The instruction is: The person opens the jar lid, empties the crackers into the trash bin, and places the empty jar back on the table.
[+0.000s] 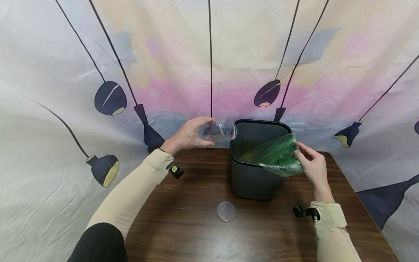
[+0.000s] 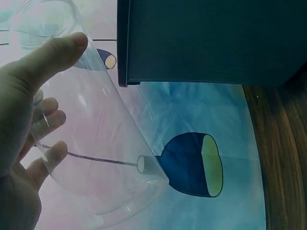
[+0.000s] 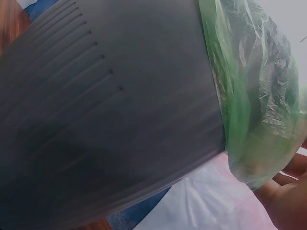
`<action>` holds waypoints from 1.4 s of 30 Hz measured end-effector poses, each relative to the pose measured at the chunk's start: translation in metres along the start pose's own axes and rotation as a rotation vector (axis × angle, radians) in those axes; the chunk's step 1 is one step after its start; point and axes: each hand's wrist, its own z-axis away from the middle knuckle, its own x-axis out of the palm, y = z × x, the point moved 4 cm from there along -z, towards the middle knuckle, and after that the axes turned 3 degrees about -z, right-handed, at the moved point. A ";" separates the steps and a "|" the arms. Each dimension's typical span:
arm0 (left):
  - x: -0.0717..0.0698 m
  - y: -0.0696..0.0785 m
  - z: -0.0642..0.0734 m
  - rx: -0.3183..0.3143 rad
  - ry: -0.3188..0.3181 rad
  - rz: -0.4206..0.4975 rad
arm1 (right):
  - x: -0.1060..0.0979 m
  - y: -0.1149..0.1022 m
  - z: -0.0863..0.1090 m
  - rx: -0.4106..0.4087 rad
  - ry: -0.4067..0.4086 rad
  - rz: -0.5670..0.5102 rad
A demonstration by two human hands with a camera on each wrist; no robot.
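Observation:
My left hand [image 1: 190, 135] grips a clear plastic jar [image 2: 103, 139] round its body. In the head view the jar lies tilted on its side, its open mouth by the left rim of a dark grey trash bin [image 1: 253, 183]. The thumb is on one side of the jar and the fingers on the other. At the bin's right rim my right hand [image 1: 314, 165] pinches the edge of a green plastic bag [image 1: 281, 156], which hangs partly inside the bin and over its front right rim. The right wrist view shows the bag [image 3: 259, 91] bunched beside the bin wall, hiding some fingers.
A round clear lid [image 1: 226, 211] lies flat on the brown wooden table [image 1: 183, 225], in front of the bin. Tiny white specks dot the tabletop left of the lid. Behind the table hangs a cloth [image 1: 183, 54] printed with lamps.

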 end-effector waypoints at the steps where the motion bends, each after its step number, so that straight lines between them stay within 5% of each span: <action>1: 0.000 0.000 0.001 -0.002 0.001 0.002 | 0.000 0.000 0.000 0.001 -0.001 0.001; 23: 0.016 -0.009 0.016 -0.125 -0.021 0.050 | 0.001 -0.001 -0.001 -0.008 -0.004 -0.010; 42: 0.027 -0.014 0.029 -0.135 0.007 0.089 | 0.001 -0.001 -0.002 -0.010 0.000 -0.013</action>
